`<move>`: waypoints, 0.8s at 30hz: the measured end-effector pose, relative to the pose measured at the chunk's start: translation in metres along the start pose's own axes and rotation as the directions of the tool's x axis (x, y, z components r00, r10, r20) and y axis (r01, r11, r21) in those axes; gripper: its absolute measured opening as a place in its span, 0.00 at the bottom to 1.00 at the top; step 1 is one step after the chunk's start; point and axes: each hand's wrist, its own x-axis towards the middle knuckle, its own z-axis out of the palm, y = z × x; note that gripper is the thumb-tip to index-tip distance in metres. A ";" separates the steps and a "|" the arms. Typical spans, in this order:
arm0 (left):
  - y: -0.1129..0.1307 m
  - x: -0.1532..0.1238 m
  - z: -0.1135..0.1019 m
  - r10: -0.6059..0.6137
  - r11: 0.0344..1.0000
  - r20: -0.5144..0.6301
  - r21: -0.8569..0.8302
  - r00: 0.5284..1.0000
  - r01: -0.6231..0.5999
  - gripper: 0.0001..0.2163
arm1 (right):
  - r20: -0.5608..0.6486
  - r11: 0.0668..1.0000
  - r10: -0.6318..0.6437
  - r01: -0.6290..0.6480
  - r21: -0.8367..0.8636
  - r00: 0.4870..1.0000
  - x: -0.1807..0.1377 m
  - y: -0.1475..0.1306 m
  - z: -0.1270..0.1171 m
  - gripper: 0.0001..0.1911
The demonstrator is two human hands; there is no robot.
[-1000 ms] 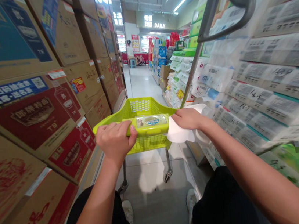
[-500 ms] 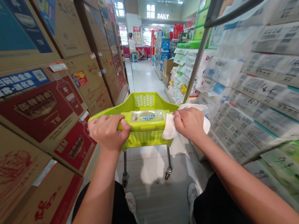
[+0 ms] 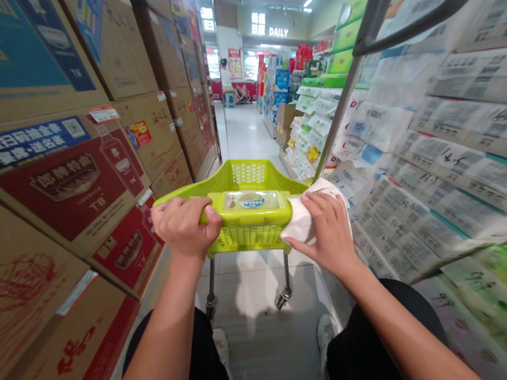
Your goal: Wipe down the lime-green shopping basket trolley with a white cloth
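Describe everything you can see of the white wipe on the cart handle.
The white wipe looks like thin, soft cloth or paper, plain and crumpled. It is draped over the right end of the lime-green cart handle, beside its label. The right hand lies flat on it, fingers spread, covering most of it; a rim shows beyond the hand. The left hand does not touch it.
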 end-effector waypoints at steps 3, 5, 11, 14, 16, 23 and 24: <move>0.001 0.001 -0.001 -0.025 0.999 0.040 -0.025 0.999 0.026 0.11 | 0.004 0.999 0.027 -0.027 -0.047 1.000 -0.007 0.004 0.004 0.42; 0.002 0.001 -0.002 -0.024 0.998 0.050 -0.053 0.998 0.027 0.10 | 0.008 1.000 0.006 -0.006 -0.004 1.000 -0.010 0.009 0.003 0.37; 0.000 0.003 -0.005 0.017 1.000 0.029 -0.009 0.999 -0.017 0.11 | 0.078 0.775 0.273 -0.267 0.573 0.959 -0.012 0.022 -0.024 0.23; -0.003 0.004 -0.006 0.022 1.000 0.012 0.002 1.000 -0.022 0.10 | 0.295 0.416 0.534 -0.549 0.725 0.793 -0.012 0.045 -0.048 0.25; -0.003 0.004 -0.006 0.008 1.000 0.015 0.000 1.000 -0.008 0.10 | 0.546 0.154 0.551 -0.720 0.677 0.632 -0.013 0.069 -0.065 0.26; 0.001 0.002 -0.006 -0.031 0.999 0.037 -0.006 0.999 0.031 0.10 | 0.296 0.214 0.760 -0.652 0.727 0.579 -0.003 0.115 -0.092 0.29; 0.001 0.002 -0.006 -0.021 1.000 0.028 -0.008 0.999 0.021 0.10 | 0.237 0.258 0.745 -0.596 0.761 0.624 0.005 0.111 -0.089 0.32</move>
